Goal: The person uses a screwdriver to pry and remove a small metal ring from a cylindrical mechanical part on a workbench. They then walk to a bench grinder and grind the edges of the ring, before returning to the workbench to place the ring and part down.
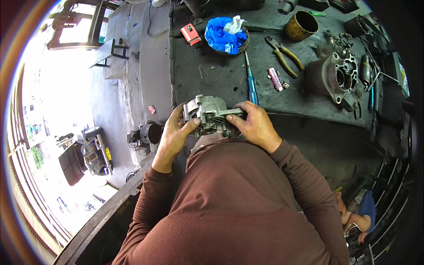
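An alternator with a grey metal housing is held in front of my body, at the near edge of the bench. My left hand grips its left side, thumb on the near face. On the other side my right hand has its fingers around a protruding lug, its thumb pressed on the housing. Beyond the right hand lies a screwdriver with a blue handle. The underside of the alternator and several fingertips are hidden.
On the dark workbench are pliers, a pink cylinder, a red box, a basket with a blue plastic bag, a rusty can and a large metal housing. A person is at lower right.
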A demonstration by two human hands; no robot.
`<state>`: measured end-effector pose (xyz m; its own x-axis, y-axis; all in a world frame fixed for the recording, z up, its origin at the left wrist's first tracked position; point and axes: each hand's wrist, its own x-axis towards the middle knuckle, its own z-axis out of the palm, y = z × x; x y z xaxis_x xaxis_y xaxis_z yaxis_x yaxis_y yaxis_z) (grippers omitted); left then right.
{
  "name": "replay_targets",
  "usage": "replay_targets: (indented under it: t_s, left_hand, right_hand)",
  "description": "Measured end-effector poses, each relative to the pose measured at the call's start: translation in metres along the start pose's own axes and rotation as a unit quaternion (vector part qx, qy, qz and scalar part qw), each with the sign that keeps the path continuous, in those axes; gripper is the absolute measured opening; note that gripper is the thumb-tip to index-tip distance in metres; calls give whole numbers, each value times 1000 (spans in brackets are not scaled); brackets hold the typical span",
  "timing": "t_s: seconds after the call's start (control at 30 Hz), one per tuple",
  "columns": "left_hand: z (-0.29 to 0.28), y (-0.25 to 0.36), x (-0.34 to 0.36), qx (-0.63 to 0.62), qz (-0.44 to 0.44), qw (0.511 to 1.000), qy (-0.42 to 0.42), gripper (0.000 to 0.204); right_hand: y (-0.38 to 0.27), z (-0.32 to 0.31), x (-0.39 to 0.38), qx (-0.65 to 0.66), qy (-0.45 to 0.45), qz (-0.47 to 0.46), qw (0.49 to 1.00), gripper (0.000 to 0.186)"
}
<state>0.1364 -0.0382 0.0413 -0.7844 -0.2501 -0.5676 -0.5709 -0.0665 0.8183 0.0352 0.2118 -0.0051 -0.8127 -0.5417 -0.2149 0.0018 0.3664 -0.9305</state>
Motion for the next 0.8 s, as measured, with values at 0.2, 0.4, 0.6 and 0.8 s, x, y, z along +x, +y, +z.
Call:
replay_targets:
  t_s: [0.2, 0.4, 0.6, 0.8]
  left_hand:
    - [-12, -21, -2, 14, -34, 999, -16, 87]
    - [-12, -25, -6, 5, -42, 999, -7, 79]
    - [-19, -15, -6, 94, -72, 993, -6, 57]
    - [-38, -35, 10, -43, -238, 970, 24, 54]
  right_hand:
    - [12, 10, 3, -31, -46, 4, 998, 37]
    - [6, 10, 8, 16, -85, 84, 993, 44]
    - [2, 10, 14, 78, -117, 107, 984, 39]
    - [1, 9, 18, 151, -147, 66, 975, 42]
